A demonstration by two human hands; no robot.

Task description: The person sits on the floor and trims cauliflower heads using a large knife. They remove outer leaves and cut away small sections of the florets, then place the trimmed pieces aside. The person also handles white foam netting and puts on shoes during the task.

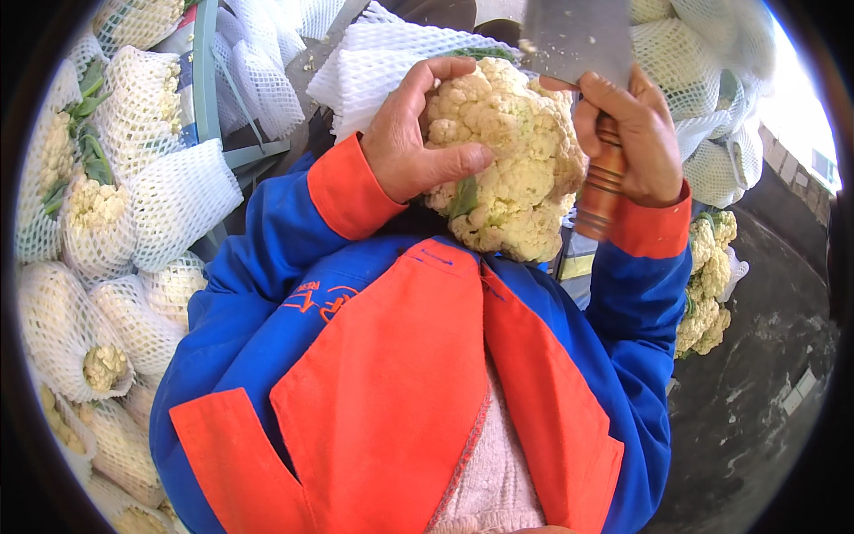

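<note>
A large cauliflower head (504, 153) sits in front of my chest with a small green leaf on its lower left. My left hand (427, 130) grips its left side, thumb across the florets and fingers over the top. In my right hand (634, 137) is a cleaver, its turned wooden handle (600, 177) pointing down towards me. The broad metal blade (577, 40) points away at the top of the view, with small crumbs on it. My right fingers are close to the cauliflower's right edge; whether they touch it I cannot tell. White foam net sleeves (367, 63) lie behind the cauliflower.
Many cauliflowers in foam nets (133, 320) are heaped on my left, beside a grey-green frame (208, 73). More netted cauliflowers (687, 73) are piled at upper right. Bare cauliflowers (707, 287) lie by my right elbow, above the dark floor (747, 414).
</note>
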